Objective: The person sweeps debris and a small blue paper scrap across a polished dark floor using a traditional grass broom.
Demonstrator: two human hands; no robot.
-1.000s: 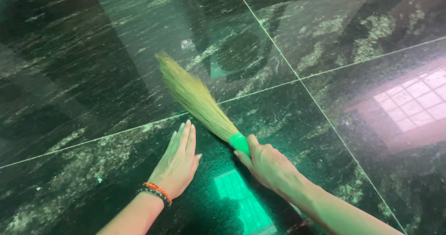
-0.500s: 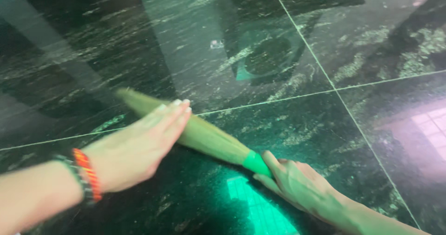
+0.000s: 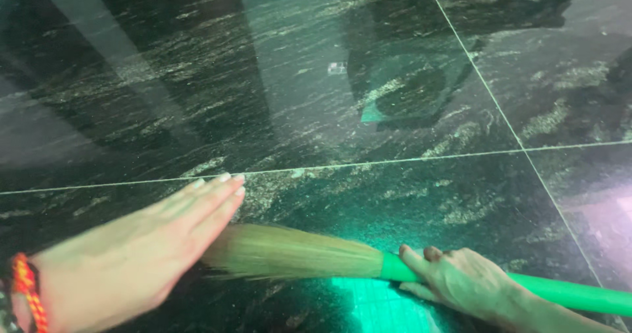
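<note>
The person's right hand (image 3: 461, 283), at about five o'clock in the head view, is clamped around the green handle (image 3: 566, 293) of a grass broom (image 3: 296, 251), fingers wrapped just behind the point where the straw-coloured bristles meet the handle. The broom lies nearly flat on the dark polished stone floor (image 3: 329, 109), head pointing toward nine o'clock. The left hand (image 3: 138, 254), at seven o'clock, is flat, fingers together and extended, holding nothing, its fingertips at the bristle end; motion blur hides whether it presses on the bristles. A red and orange wristband (image 3: 25, 290) sits on that wrist. The step in hand looks like a low sweep, and the next move probably calls for a firm right-hand grip
</note>
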